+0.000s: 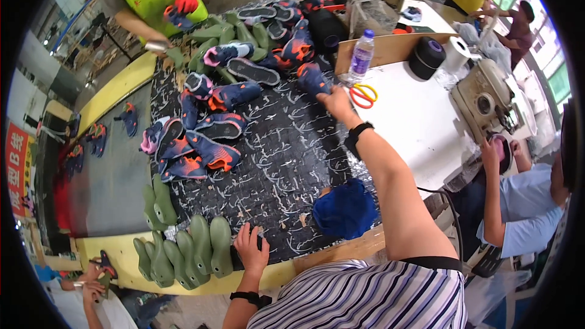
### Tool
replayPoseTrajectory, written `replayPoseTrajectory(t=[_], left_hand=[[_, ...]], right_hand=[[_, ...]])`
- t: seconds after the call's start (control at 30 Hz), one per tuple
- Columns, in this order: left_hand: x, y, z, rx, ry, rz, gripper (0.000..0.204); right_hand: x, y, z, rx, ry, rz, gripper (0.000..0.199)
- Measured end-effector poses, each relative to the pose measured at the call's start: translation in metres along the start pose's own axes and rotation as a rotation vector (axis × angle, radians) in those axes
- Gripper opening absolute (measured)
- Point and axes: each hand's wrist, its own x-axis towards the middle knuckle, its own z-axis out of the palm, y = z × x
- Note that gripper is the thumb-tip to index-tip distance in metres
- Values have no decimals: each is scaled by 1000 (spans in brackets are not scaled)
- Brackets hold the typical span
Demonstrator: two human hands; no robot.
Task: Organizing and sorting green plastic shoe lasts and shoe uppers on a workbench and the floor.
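Note:
My right hand (337, 104), arm stretched out, grips the end of a dark blue shoe (312, 79) with orange marks near the table's right side. My left hand (251, 251) is low over the near edge, fingers curled at a small black object (260, 242) whose kind I cannot make out. Green shoe lasts (201, 247) stand in a row just left of it. Ahead lies a heap of navy, orange and pink shoes (210, 149), some showing grey soles (253, 73). More green lasts (207, 31) lie among the far shoes.
A black worktable (274, 164) is strewn with white thread scraps. A blue cloth bundle (346, 209) lies at its near right. On the white table are scissors (364, 95), a bottle (361, 56) and a sewing machine (485, 97). A red-gloved co-worker (161, 0) handles a shoe opposite; others sit around.

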Motion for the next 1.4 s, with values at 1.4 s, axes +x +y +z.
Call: replayPoseTrajectory(t=[1.4], left_hand=[[-15, -4, 7, 88, 30, 104, 38]], right_hand=[[-352, 50, -100, -331, 67, -561, 51]])
